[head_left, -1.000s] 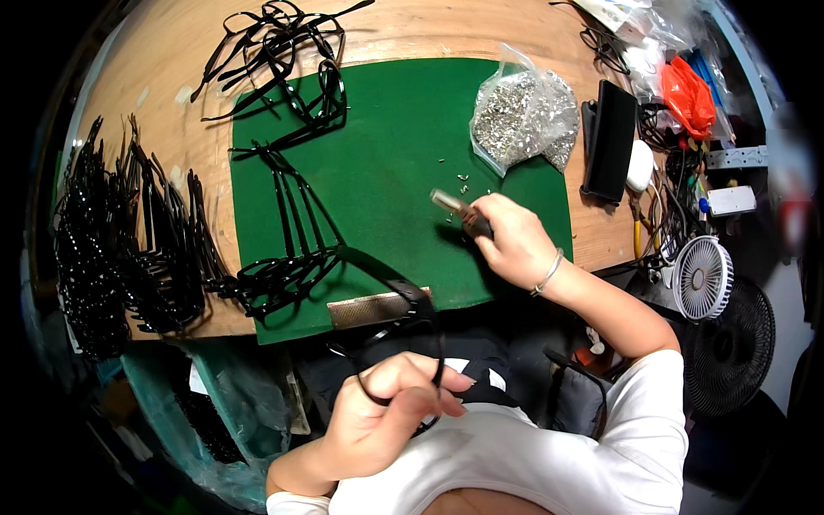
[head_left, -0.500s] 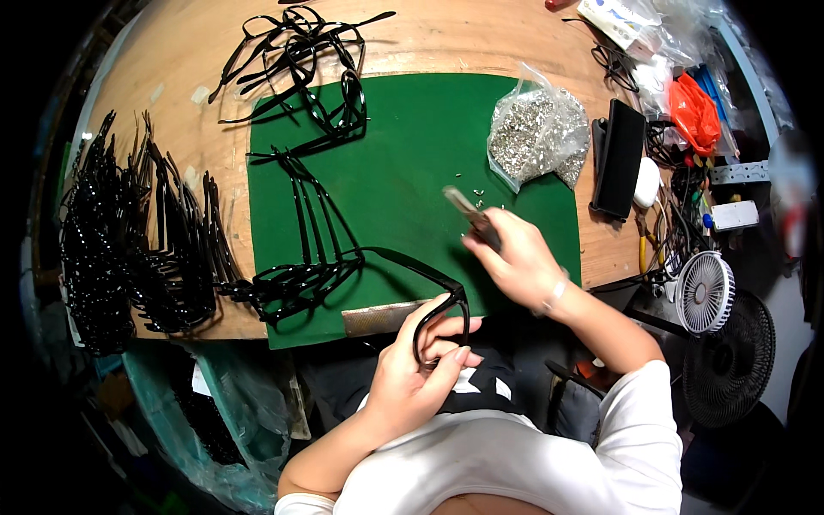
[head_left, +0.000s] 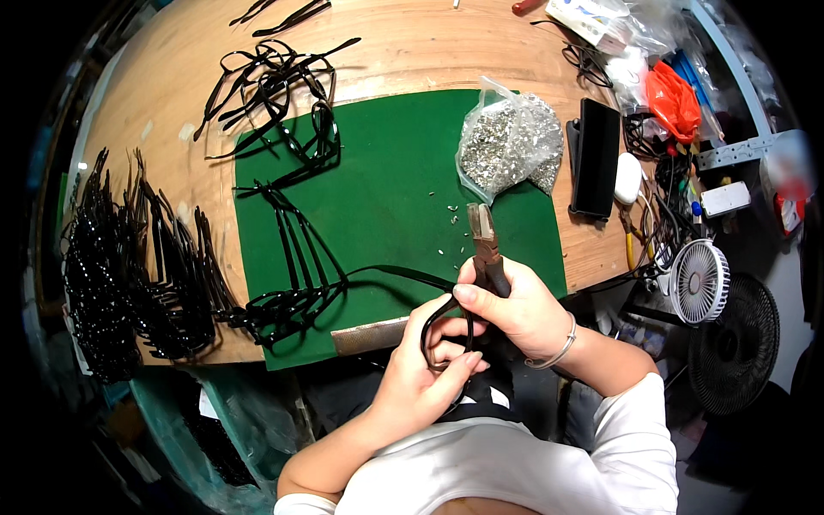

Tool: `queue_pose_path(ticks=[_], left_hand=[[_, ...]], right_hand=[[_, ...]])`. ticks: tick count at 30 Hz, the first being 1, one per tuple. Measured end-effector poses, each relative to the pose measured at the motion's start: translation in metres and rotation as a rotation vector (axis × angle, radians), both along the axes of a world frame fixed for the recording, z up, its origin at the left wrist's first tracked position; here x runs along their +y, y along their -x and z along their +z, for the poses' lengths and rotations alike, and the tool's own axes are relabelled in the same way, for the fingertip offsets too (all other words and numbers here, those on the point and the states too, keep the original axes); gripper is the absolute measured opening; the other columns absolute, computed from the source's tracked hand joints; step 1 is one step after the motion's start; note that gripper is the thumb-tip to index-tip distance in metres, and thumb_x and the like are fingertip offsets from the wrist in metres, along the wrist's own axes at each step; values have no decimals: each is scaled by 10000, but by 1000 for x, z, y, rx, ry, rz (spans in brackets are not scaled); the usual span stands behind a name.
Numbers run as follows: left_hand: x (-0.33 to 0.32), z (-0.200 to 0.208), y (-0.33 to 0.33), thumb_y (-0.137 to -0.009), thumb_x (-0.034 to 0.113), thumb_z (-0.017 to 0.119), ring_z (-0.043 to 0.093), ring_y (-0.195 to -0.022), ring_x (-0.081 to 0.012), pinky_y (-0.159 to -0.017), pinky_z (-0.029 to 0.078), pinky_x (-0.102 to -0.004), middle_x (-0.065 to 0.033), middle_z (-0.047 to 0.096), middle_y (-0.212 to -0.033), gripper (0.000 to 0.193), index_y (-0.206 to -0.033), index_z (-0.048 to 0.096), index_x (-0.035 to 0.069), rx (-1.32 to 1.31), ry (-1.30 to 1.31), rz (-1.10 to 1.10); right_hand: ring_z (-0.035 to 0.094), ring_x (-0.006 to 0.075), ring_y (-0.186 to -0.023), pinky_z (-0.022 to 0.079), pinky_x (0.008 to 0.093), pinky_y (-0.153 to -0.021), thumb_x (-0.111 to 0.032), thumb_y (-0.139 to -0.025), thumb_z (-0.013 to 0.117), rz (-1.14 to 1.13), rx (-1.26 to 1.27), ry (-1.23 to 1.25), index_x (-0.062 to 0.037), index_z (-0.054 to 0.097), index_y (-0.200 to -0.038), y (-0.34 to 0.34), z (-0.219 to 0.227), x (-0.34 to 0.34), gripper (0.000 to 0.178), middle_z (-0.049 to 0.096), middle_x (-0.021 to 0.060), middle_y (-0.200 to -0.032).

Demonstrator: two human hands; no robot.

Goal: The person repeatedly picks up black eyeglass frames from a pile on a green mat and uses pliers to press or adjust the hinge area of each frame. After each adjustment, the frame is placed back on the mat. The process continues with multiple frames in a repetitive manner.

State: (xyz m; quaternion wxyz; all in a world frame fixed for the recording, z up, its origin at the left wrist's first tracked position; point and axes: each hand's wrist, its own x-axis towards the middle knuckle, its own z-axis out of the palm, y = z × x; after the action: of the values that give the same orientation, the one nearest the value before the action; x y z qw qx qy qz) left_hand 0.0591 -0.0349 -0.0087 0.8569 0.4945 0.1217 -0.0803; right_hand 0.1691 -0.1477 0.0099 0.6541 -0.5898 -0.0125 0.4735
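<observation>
My left hand (head_left: 421, 365) is closed around the rim of a black eyeglass frame (head_left: 427, 333), just off the near edge of the green mat (head_left: 395, 163). One temple of that frame stretches left over the mat. My right hand (head_left: 515, 311) grips pliers (head_left: 486, 245) with their jaws pointing away from me. Its thumb and finger reach the frame's corner by the hinge, touching or nearly touching it. Whether they pinch a small part there cannot be made out. Beyond the plier jaws lie several tiny metal pieces (head_left: 453, 209) on the mat.
A clear bag of small metal parts (head_left: 498, 146) sits at the mat's far right. Black frames stand in a row (head_left: 287, 309) and in dense stacks (head_left: 99, 275) at left, with a tangled pile (head_left: 283, 94) behind. A phone on a stand (head_left: 594, 159) and a small white fan (head_left: 699, 281) are at right.
My right hand has come down and in toward the left hand, bringing the pliers, now pointing away, beside the held frame. The left hand keeps its hold. The whole view has shifted slightly.
</observation>
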Motion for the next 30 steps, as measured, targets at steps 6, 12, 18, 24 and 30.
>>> queue_pose_path(ticks=[6,12,18,24,30], left_hand=[[23,31,10,-806,-63,492,593,-761,-143,-702,493,-246,-155,520,-1032,518,-1266,267,19,96,270,-52],[40,29,28,-814,-50,490,605,-753,-168,-685,490,-258,-178,534,-1052,457,-1235,321,2,141,259,-85],[34,20,32,-817,-45,489,603,-733,-174,-679,486,-268,-193,536,-1049,417,-1209,350,-14,71,232,-89],[29,23,30,-804,-57,498,595,-712,-162,-664,483,-264,-189,541,-1046,413,-1189,355,-17,185,194,-73],[30,25,22,-809,-41,507,594,-721,-161,-668,490,-267,-184,531,-1061,413,-1191,351,-9,176,169,-86]], right_hand=[[486,69,-593,401,198,-545,-190,-844,564,112,23,-73,-31,477,-883,2,23,2,186,507,4,-712],[583,212,-702,450,305,-642,-256,-844,533,775,-507,71,11,516,-934,-12,28,-27,283,589,120,-777],[572,324,-649,446,378,-587,-315,-849,508,953,-538,188,36,506,-910,-17,38,-15,357,561,190,-676],[580,365,-614,466,414,-578,-331,-830,525,997,-790,413,42,525,-782,-13,35,-10,376,564,209,-618],[584,364,-657,470,404,-611,-348,-814,542,898,-838,380,42,540,-834,-18,30,-16,390,577,207,-660]])
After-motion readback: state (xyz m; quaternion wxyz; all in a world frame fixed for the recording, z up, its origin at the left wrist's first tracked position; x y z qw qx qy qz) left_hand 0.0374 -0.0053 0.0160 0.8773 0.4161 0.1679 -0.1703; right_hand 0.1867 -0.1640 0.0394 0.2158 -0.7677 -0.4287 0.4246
